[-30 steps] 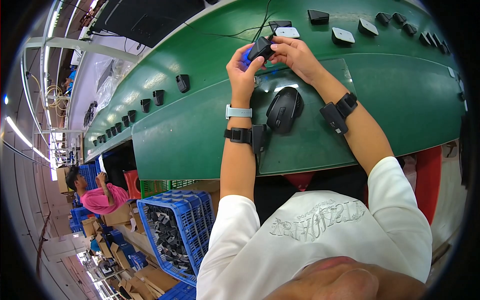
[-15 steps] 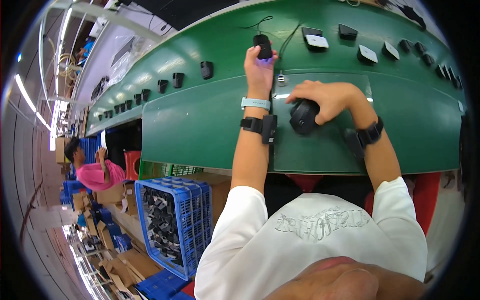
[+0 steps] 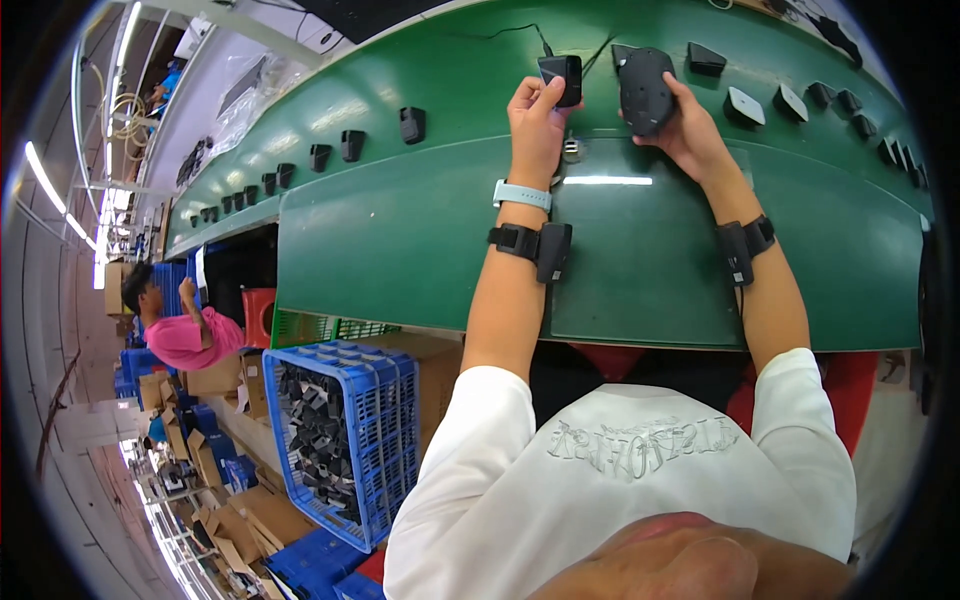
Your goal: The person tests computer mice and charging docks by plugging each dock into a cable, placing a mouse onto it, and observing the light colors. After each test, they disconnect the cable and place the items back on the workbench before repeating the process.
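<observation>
My left hand (image 3: 540,112) grips a small black boxy device (image 3: 561,78) near the far side of the bench, with a thin black cable rising from its top. Beside it, my right hand (image 3: 690,135) holds up a black computer mouse (image 3: 647,92), fingers around its right and lower edges. The mouse is raised off the bench and tilted, one broad face showing. Below the left hand's device, a small silver plug-like piece (image 3: 571,149) lies at the top of a clear sheet (image 3: 640,260) on the green bench.
Black wedge-shaped housings (image 3: 411,125) stand in a row to the left. More sit at the far right, including white-faced ones (image 3: 744,107). A blue crate (image 3: 345,440) full of black parts stands beside the bench at lower left. A person in pink (image 3: 195,335) sits farther left.
My right hand has lifted the mouse from the clear sheet and carried it away from me, next to the left hand. The left hand has shifted slightly right and turned its device.
</observation>
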{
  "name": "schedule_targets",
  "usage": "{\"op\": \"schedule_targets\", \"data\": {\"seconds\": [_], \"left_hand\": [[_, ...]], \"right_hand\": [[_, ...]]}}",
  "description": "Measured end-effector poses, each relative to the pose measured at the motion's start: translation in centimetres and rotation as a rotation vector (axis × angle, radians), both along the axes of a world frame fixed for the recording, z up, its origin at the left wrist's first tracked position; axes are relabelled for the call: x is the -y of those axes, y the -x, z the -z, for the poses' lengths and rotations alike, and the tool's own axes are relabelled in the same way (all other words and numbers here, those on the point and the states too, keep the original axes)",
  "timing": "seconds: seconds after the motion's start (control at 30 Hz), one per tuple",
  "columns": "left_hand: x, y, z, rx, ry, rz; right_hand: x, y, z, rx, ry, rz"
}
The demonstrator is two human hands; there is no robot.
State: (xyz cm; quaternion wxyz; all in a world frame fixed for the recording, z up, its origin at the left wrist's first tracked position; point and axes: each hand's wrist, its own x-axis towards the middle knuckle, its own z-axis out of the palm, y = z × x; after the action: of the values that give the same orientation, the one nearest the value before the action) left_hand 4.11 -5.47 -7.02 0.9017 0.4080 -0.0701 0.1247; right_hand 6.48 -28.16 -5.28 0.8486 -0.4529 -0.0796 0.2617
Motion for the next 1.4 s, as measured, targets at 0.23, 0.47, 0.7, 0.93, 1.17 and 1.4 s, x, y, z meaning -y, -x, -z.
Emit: {"op": "schedule_targets", "data": {"seconds": [0.23, 0.47, 0.7, 0.93, 1.17, 1.4], "left_hand": [[0.8, 0.5, 0.0, 0.001, -0.472, -0.084], [1.5, 0.9, -0.7, 0.033, -0.444, -0.045], [0.9, 1.4, -1.0, -0.039, -0.567, 0.086], [0.5, 1.0, -0.6, -0.056, -0.658, 0.076], [0.5, 0.9, -0.8, -0.101, -0.148, -0.015], [0.3, -0.1, 0.3, -0.109, -0.526, -0.342]], "right_hand": [[-1.3, 0.4, 0.0, 0.242, -0.026, 0.099], [-2.1, 0.9, 0.6, 0.447, 0.172, 0.269], [-1.9, 2.2, 0.0, 0.93, 0.537, 0.464], [-2.3, 2.9, -0.2, 1.099, 0.583, 0.543], [-1.2, 2.0, -0.4, 0.791, 0.408, 0.226], [-0.5, 2.1, -0.1, 1.452, 0.596, -0.413]]}}
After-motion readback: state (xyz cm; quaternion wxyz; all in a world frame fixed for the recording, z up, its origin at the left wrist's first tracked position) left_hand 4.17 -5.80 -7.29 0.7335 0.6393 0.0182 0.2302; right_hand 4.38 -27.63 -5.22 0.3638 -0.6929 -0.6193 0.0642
